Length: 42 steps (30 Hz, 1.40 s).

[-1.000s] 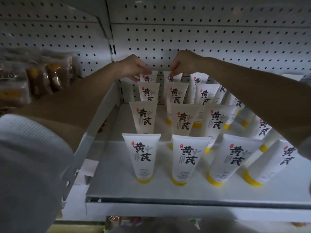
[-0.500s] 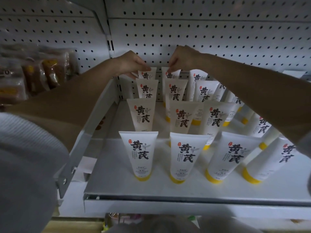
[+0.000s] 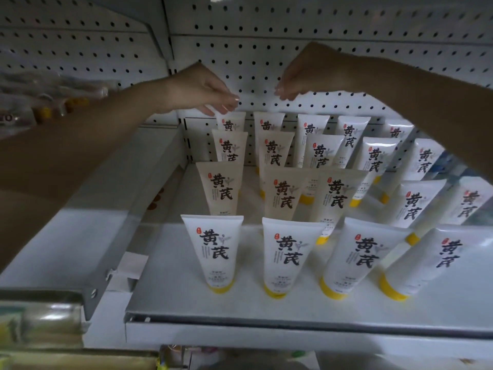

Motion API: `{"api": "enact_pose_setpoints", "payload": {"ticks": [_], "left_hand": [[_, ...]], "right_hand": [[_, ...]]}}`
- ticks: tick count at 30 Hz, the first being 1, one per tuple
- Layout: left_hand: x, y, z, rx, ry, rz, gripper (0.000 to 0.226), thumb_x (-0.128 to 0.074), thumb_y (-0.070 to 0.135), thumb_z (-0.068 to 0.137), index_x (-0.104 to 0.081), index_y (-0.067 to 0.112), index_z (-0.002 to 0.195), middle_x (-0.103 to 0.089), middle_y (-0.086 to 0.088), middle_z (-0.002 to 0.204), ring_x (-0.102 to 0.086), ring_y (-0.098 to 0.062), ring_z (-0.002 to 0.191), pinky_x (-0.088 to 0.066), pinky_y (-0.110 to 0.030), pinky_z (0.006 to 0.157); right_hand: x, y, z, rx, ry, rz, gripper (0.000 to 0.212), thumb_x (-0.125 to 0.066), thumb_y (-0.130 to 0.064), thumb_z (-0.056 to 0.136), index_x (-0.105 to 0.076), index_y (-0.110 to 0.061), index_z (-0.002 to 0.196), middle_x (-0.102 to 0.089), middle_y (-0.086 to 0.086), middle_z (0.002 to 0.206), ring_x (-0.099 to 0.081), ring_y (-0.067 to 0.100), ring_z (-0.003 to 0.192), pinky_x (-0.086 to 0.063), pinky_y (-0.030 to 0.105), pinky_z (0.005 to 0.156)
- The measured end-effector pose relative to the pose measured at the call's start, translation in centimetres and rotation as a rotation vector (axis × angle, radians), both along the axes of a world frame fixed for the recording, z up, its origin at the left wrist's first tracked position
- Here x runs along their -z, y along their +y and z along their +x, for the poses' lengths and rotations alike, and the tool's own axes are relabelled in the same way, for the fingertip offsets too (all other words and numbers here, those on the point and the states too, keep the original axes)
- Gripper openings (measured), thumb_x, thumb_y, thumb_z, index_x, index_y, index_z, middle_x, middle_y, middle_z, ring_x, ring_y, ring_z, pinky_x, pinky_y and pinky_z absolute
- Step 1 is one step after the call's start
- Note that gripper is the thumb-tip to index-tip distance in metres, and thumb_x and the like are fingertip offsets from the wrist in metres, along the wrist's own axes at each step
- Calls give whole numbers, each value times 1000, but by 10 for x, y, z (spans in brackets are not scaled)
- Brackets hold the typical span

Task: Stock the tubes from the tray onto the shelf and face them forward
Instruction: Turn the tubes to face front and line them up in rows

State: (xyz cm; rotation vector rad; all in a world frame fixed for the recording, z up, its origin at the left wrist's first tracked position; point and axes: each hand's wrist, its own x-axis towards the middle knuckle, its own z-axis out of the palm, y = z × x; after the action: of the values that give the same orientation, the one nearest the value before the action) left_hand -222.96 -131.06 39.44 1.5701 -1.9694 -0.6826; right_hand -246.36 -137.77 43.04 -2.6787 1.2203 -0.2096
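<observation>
step: facing rear row | L hand (image 3: 202,89) & R hand (image 3: 309,73) hover just above 2 rear-left tubes (image 3: 266,124), fingers loosely curled, nothing held | tubes cap-down on shelf (image 3: 240,311), labels fwd; tray not in view | tip: nudge tops only, square to row, don't topple neighbours

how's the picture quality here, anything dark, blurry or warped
Head view: dim overall, the front-row tubes brighter than the shaded back-row tubes. Head view, left edge: the packets are blurred. Head view, right edge: wide-angle distortion tilts the end tubes outward.
</observation>
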Motion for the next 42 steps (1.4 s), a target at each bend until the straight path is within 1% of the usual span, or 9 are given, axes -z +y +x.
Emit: {"api": "enact_pose_setpoints", "payload": {"ticks": [7, 9, 11, 12, 17, 25, 34, 39, 42], "left_hand": [[22, 11, -7, 53, -44, 24, 23, -68, 29, 85, -73, 18, 104, -72, 5, 102, -66, -7, 99, -52, -25, 91], [29, 12, -8, 58, -29, 21, 23, -70, 24, 83, -72, 16, 104, -73, 3, 101, -67, -4, 95, -52, -16, 86], [34, 14, -9, 54, -21, 30, 24, -71, 21, 82, -72, 14, 105, -72, 7, 95, -67, 4, 85, -51, -8, 74], [37, 16, -9, 56, -25, 36, 24, -71, 20, 83, -71, 13, 105, -70, 11, 92, -66, 6, 80, -51, -8, 70], [50, 18, -7, 60, -18, 59, 24, -72, 14, 81, -69, 12, 105, -69, 8, 90, -68, 1, 75, -56, -15, 65], [52, 13, -7, 67, 10, 34, 25, -71, 10, 81, -70, 7, 106, -70, 4, 89, -69, -2, 75, -58, -21, 65], [53, 10, -1, 85, 24, 39, 29, -70, 11, 81, -68, 7, 109, -71, 0, 93, -70, -10, 85, -59, -26, 69], [54, 10, -1, 93, 17, 40, 23, -70, 12, 81, -70, 9, 103, -71, 1, 91, -70, -7, 83, -59, -26, 70], [54, 10, -2, 103, 27, 50, 19, -70, 12, 81, -70, 12, 100, -71, 2, 89, -70, -7, 81, -59, -24, 68]], "right_hand": [[32, 25, 3, -126, 42, 86, 29, -68, -42, 83, -76, -17, 96, -73, -2, 98, -64, 12, 97, -46, 20, 88], [35, 24, 3, -127, 65, 84, 31, -69, -40, 83, -75, -11, 92, -71, 0, 86, -63, 8, 78, -47, 14, 78], [39, 23, 4, -120, 108, 94, 39, -70, -37, 83, -69, 2, 84, -53, 2, 60, -44, 6, 49, -38, 10, 52], [41, 25, 4, -115, 128, 95, 43, -70, -36, 83, -65, 6, 82, -46, 5, 56, -36, 6, 48, -34, 14, 50], [50, 27, 4, -120, 175, 78, 43, -73, -38, 79, -71, 1, 96, -66, 25, 98, -58, 32, 76, -40, 28, 69], [51, 36, 3, -116, 69, 93, 23, -75, -24, 80, -75, -12, 100, -73, 4, 96, -64, 17, 89, -49, 34, 86], [56, 33, 8, -85, 34, 67, 26, -74, -26, 80, -75, -8, 99, -72, 12, 96, -63, 28, 95, -49, 41, 88], [56, 31, 13, -94, 13, 71, 25, -73, -23, 82, -74, -12, 104, -69, -1, 92, -58, 10, 85, -44, 15, 69], [56, 29, 14, -82, -5, 75, 24, -73, -22, 82, -74, -13, 104, -65, -7, 85, -56, 7, 80, -41, 11, 64]]}}
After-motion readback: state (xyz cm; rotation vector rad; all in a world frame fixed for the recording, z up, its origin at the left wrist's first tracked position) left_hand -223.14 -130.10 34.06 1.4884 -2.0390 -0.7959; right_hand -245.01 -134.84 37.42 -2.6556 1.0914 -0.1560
